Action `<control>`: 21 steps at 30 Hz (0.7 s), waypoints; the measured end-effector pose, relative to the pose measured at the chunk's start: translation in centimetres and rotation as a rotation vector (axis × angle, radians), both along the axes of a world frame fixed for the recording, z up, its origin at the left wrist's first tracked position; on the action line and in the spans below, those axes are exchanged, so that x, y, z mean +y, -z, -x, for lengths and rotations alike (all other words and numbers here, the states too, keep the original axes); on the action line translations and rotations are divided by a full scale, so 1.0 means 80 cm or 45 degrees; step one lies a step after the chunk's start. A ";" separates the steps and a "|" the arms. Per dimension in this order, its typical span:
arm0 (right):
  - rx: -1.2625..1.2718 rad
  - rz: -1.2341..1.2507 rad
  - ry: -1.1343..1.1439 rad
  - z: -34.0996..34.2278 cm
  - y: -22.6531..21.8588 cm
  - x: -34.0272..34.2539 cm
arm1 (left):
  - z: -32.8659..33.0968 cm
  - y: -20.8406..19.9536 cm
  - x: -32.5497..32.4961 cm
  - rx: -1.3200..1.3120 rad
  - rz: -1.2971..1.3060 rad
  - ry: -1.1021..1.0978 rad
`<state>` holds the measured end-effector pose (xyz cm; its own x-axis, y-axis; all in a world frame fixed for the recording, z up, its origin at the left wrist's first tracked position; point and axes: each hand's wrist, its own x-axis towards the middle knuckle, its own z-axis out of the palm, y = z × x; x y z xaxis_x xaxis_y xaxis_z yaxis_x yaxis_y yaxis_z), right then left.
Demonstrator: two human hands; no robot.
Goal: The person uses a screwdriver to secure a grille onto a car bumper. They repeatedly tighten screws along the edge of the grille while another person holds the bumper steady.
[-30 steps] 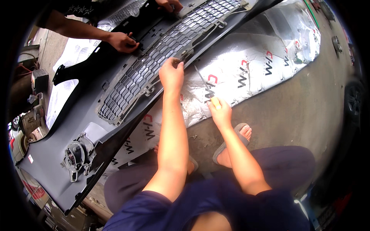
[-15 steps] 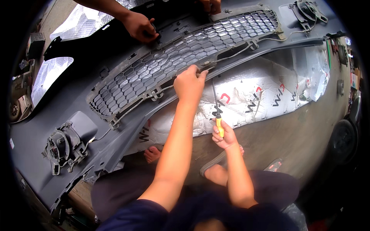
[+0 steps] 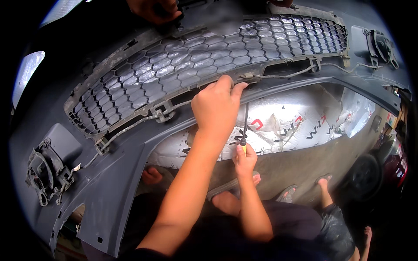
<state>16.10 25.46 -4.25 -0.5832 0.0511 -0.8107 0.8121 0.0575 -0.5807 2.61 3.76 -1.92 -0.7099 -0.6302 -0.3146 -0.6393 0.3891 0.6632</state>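
Note:
A large dark grey car bumper cover (image 3: 109,187) lies in front of me, inner side showing, with a honeycomb grille (image 3: 196,61) in it. My left hand (image 3: 216,104) is closed at the grille's lower edge, its fingertips hidden and the thumb pointing right. A thin wiring harness (image 3: 296,75) runs along that edge and passes behind this hand; a small connector (image 3: 248,76) sits just right of the thumb. Below, my right hand (image 3: 245,162) grips the yellow handle of a screwdriver (image 3: 246,126). Its shaft points up toward the bumper's edge, where the tip is hard to make out.
Fog lamps sit at the left (image 3: 48,172) and right (image 3: 382,48) of the bumper. Another person's hand (image 3: 156,9) is at the far edge. Silver printed foil sheeting (image 3: 278,126) lies beneath. Another person's leg (image 3: 325,193) and a dark wheel (image 3: 365,176) are at the right.
The view has come closer to the grille. My right hand has brought the screwdriver nearer my left hand, which stays at the grille's lower edge. Another person's leg now shows at the right.

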 end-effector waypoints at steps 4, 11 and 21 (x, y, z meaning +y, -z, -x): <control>-0.352 0.532 0.084 0.031 -0.002 0.027 | 0.005 0.003 -0.004 0.015 -0.058 -0.039; -0.276 0.365 -0.015 0.031 -0.004 0.009 | 0.004 0.008 0.000 0.096 0.016 -0.051; -0.257 0.180 -0.079 0.021 -0.006 -0.008 | -0.007 0.008 0.005 0.084 0.114 0.026</control>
<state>14.44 24.82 -3.81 -0.4074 -0.1020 -0.9075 0.9099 0.0401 -0.4130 3.19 4.15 -2.57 -0.7403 -0.6387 -0.2098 -0.5868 0.4615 0.6654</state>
